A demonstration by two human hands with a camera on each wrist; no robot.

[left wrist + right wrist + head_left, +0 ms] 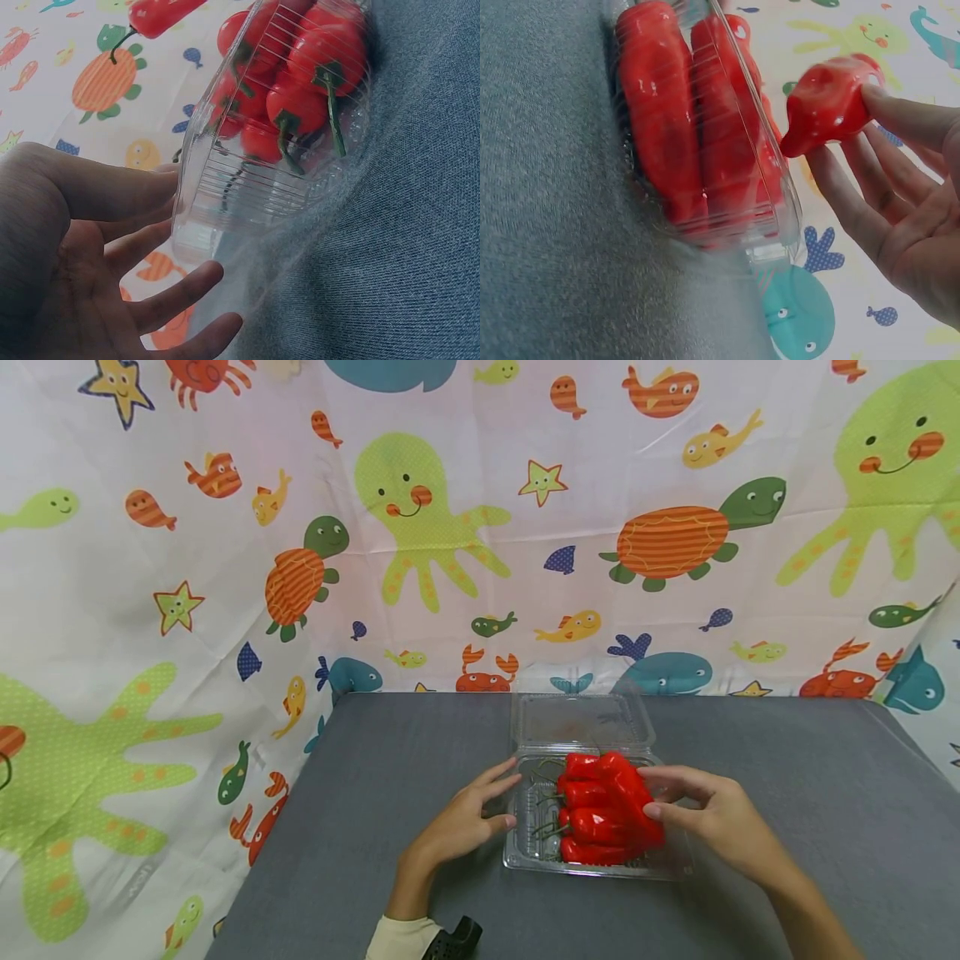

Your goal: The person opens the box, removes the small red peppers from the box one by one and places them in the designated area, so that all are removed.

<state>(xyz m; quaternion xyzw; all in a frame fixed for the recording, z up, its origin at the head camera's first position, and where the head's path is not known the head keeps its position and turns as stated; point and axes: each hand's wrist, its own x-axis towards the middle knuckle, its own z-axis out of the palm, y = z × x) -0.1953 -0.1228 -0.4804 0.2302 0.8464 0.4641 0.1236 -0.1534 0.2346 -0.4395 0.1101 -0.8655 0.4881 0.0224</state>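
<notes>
A clear plastic clamshell box (531, 852) sits on the table with its lid (581, 722) folded back. Inside it several red peppers (596, 827) lie in a row, their green stems toward the left. My right hand (716, 818) pinches one more red pepper (829, 105) between thumb and fingers, holding it above the others at the box's right side. The right wrist view shows that pepper raised over the rim. At the left wall of the box my left hand (468, 818) rests with relaxed, spread fingers, the fingertips (166, 187) right at the edge.
A grey cloth-covered table (390, 760) spreads out on both sides of the box. Behind it hangs a white curtain (465, 410) printed with sea animals, which also runs along the left side. A dark band (453, 939) is on my left wrist.
</notes>
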